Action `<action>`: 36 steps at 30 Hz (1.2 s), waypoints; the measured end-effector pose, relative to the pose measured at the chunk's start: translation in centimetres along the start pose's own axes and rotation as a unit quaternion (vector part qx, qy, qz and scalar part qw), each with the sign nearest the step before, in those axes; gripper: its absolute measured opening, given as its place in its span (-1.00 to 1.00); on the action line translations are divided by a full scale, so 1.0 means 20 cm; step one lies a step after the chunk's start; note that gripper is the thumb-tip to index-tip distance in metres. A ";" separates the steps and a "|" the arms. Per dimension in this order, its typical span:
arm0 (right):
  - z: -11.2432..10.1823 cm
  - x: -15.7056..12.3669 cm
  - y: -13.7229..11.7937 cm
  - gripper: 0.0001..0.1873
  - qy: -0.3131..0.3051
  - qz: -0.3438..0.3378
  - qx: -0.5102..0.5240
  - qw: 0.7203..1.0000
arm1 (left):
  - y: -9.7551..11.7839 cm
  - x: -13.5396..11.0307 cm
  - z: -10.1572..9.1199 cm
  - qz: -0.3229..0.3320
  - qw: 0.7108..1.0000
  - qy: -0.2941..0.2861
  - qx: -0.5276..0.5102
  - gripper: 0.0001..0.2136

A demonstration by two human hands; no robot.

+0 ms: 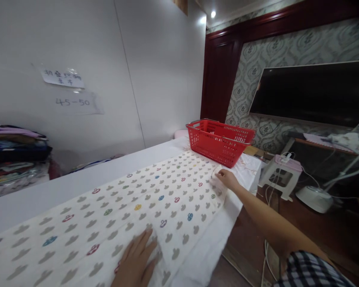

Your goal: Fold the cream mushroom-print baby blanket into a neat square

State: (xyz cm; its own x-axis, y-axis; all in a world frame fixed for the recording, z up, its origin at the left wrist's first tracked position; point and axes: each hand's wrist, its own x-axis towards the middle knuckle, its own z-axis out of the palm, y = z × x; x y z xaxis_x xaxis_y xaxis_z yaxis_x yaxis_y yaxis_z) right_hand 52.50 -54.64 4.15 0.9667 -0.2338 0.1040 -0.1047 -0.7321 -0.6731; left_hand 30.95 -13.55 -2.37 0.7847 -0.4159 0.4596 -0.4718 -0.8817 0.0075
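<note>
A long white cloth (149, 197) printed with grey and coloured mushroom-like shapes lies spread along the table. My left hand (137, 261) rests flat on its near part, fingers stretched out. Farther off, my right hand (225, 177) pinches the cloth's right edge near the far end, lifting a small fold there. Just beyond that hand stands a red plastic basket (218, 141) with metal handles, near the far end of the cloth.
A white table (98, 171) carries the cloth, its right edge dropping to the floor. Folded clothes (16, 149) are stacked at left. On the right are a stool (284, 171) with a power strip and cables, a white lamp (315, 198) and a wall-mounted screen (311, 95).
</note>
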 end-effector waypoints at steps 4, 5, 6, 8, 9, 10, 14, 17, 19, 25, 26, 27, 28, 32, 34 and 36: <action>0.02 0.00 0.00 -0.69 0.023 0.007 -0.087 0.996 | 0.00 -0.02 -0.02 0.004 1.000 0.010 -0.003 -0.69; -0.01 0.01 0.03 -0.69 0.031 0.029 -0.109 0.993 | 0.00 -0.03 -0.02 0.000 1.000 0.007 -0.004 -0.69; -0.05 0.02 0.07 -0.68 0.035 0.057 -0.130 0.989 | -0.01 -0.05 -0.02 -0.005 1.000 0.002 -0.004 -0.70; -0.11 0.04 0.15 -0.65 0.025 0.111 -0.165 0.980 | -0.03 -0.08 -0.01 -0.017 1.000 -0.008 -0.003 -0.70; -0.13 0.05 0.18 -0.65 0.013 0.131 -0.176 0.976 | -0.03 -0.10 -0.01 -0.023 1.000 -0.012 -0.002 -0.70; -0.14 0.06 0.21 -0.65 0.000 0.143 -0.184 0.972 | -0.03 -0.11 0.00 -0.028 0.999 -0.017 -0.002 -0.69; -0.10 0.10 0.24 -0.73 -0.025 0.143 -0.197 0.970 | -0.02 -0.09 0.02 -0.040 0.999 -0.025 0.001 -0.68; -0.12 0.11 0.28 -0.73 -0.004 0.141 -0.200 0.970 | 0.00 -0.06 0.03 -0.035 0.999 -0.030 0.005 -0.67; -0.18 0.10 0.34 -0.72 0.020 0.154 -0.202 0.967 | 0.00 -0.06 0.03 -0.036 0.999 -0.033 0.004 -0.66; -0.30 0.08 0.47 -0.76 0.031 0.152 -0.217 0.964 | -0.02 -0.12 0.06 -0.047 0.997 -0.061 -0.006 -0.64; -0.30 0.08 0.47 -0.76 0.030 0.143 -0.222 0.964 | -0.02 -0.12 0.06 -0.046 0.997 -0.066 0.002 -0.63; -0.29 0.07 0.46 -0.74 0.030 0.133 -0.226 0.965 | -0.02 -0.12 0.06 -0.044 0.997 -0.067 0.011 -0.62; -0.28 0.06 0.44 -0.73 0.033 0.121 -0.230 0.965 | -0.02 -0.12 0.06 -0.041 0.997 -0.067 0.018 -0.62; -0.23 0.01 0.30 -0.72 0.057 0.046 -0.236 0.969 | -0.02 -0.11 0.05 -0.030 0.997 -0.061 0.025 -0.62; -0.17 -0.01 0.20 -0.73 0.056 -0.005 -0.226 0.973 | -0.02 -0.11 0.05 -0.031 0.998 -0.057 0.019 -0.63; -0.09 -0.04 0.09 -0.70 0.037 -0.049 -0.211 0.975 | -0.01 -0.11 0.05 -0.033 0.998 -0.044 0.017 -0.63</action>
State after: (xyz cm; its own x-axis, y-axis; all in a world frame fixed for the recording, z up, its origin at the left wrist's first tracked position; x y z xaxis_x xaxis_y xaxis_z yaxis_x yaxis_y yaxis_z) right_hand 51.11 -57.01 4.18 0.9588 -0.1838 0.2164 -0.1147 -0.9480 -0.2969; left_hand 29.79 -12.65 -4.22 0.8468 -0.3728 0.3793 -0.4048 -0.9144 0.0051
